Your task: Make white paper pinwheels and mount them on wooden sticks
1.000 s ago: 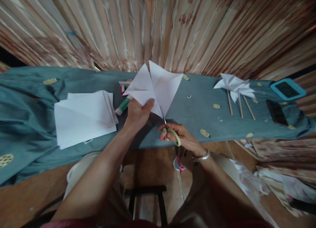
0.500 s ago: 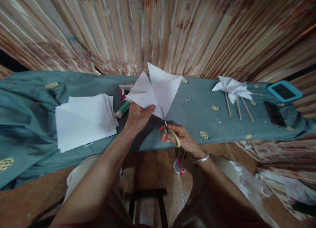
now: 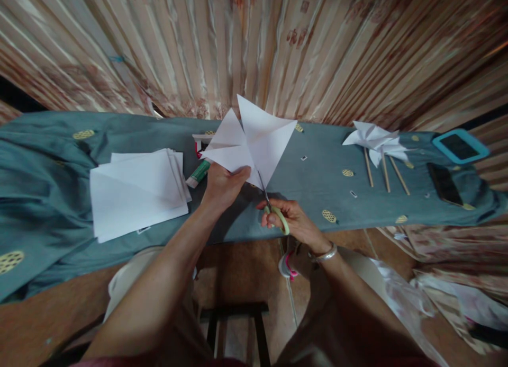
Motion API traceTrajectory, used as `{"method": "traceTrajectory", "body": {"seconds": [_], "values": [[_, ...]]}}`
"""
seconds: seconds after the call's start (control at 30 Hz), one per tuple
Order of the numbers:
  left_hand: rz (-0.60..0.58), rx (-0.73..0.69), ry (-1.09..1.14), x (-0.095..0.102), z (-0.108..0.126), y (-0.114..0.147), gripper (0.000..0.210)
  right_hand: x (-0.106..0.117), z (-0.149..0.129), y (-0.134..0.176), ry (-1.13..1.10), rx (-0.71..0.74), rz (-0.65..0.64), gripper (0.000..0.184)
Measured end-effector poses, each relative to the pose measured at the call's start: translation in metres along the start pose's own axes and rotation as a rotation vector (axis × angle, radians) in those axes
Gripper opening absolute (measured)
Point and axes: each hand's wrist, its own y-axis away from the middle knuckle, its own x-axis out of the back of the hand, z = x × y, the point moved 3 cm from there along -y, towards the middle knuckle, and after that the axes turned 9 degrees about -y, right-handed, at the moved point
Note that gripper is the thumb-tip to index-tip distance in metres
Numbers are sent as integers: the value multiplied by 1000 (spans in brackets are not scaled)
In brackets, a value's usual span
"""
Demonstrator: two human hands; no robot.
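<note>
My left hand point(image 3: 225, 186) pinches a creased sheet of white paper point(image 3: 266, 139) above the table, thumb on top. Slits run in from the sheet's edges, and its flaps spread apart at the far side. In my right hand point(image 3: 292, 218) are scissors point(image 3: 282, 221) with pale green handles, my fingers through the loops. Their blades lie at the near edge of the paper, just right of my left thumb. Close to the left hand, a green glue stick point(image 3: 198, 173) lies beside a small red and white box point(image 3: 201, 144), partly covered by the paper.
A stack of white paper point(image 3: 138, 195) sits on the left of the cloth-covered table point(image 3: 313, 181). To the right are paper pinwheels on sticks point(image 3: 377, 142), a blue-framed tablet point(image 3: 460, 146) and a dark phone point(image 3: 444, 184). A curtain point(image 3: 254, 49) hangs behind the table.
The scissors and both hands stay almost where they were on the paper. The paper's far flaps have shifted very slightly upward in view; the whole scene has moved a little with the camera.
</note>
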Motion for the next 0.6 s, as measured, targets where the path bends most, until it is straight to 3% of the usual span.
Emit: {"method": "traceTrajectory", "body": {"seconds": [0.6], "values": [[2,17,-11,1,-2,-1,11,-1,2,-1,-14,-54,41,48]]}}
